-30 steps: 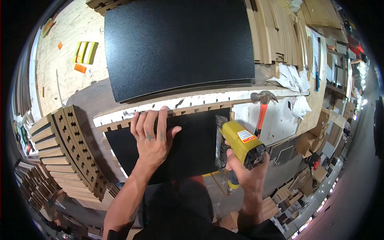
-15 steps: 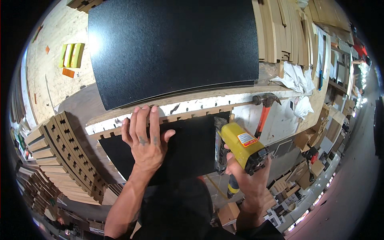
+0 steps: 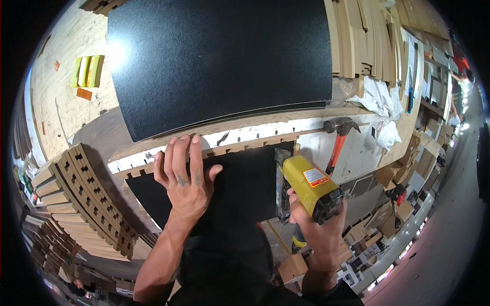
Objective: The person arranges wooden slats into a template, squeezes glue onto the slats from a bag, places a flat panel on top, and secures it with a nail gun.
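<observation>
My left hand [image 3: 186, 176] lies flat, fingers spread, on a small black panel [image 3: 245, 183] whose upper edge meets a notched wooden strip [image 3: 240, 145]. My right hand [image 3: 316, 232] grips a yellow nail gun [image 3: 309, 186], its nose standing against the right edge of that small panel. A large black panel [image 3: 219, 61] lies on the workbench just beyond the strip.
A hammer with an orange handle [image 3: 338, 140] lies on the white bench top to the right. Stacks of notched wooden strips [image 3: 84, 199] stand at the left. White rags [image 3: 380, 99] and wooden slats [image 3: 357, 35] lie at the upper right. Yellow blocks [image 3: 88, 71] rest far left.
My left hand has slid a little to the left and down on the small panel. The nail gun has stayed at the panel's right edge.
</observation>
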Available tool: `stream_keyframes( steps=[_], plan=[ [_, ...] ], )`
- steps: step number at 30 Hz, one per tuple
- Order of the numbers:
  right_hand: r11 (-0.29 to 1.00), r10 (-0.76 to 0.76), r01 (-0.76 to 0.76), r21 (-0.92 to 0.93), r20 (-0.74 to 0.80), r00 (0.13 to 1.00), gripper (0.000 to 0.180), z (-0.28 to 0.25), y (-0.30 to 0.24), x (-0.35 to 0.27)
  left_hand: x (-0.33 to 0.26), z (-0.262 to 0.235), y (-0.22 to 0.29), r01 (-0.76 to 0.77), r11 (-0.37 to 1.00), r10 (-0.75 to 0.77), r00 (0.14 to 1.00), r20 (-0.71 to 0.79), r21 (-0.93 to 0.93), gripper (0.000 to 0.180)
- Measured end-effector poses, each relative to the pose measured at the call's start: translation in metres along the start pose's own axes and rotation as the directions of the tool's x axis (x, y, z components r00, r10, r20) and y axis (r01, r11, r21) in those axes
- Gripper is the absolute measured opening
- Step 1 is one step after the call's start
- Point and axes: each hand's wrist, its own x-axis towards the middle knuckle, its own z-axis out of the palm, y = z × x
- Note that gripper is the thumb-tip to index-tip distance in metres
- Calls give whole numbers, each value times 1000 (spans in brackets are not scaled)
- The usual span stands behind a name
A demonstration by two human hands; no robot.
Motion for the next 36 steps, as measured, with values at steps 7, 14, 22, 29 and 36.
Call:
stream_keyframes(
  steps=[7, 14, 22, 29, 36],
  plan=[
    [997, -71, 74, -24, 94, 993, 65, 8, -2, -10, 0, 1, 1, 1, 1000, -1, 1000, -16, -17, 52],
    [997, -78, 77, 14, 104, 991, 65, 19, 2, -7, 1, 0, -2, -12, 1000, 13, 999, 30, -18, 51],
    [999, -31, 32, -15, 65, 997, 65, 23, -3, -8, 0, 0, -1, -19, 999, 20, 1000, 13, -37, 49],
    [998, -31, 33, -49, 39, 999, 66, 29, -12, -17, -3, 1, -1, 4, 999, -4, 1000, -10, -47, 46],
    [1000, -1, 0, 9, 116, 993, 66, 45, -9, -16, -2, -1, -5, -2, 995, 1, 1000, -20, -99, 53]
  ],
)
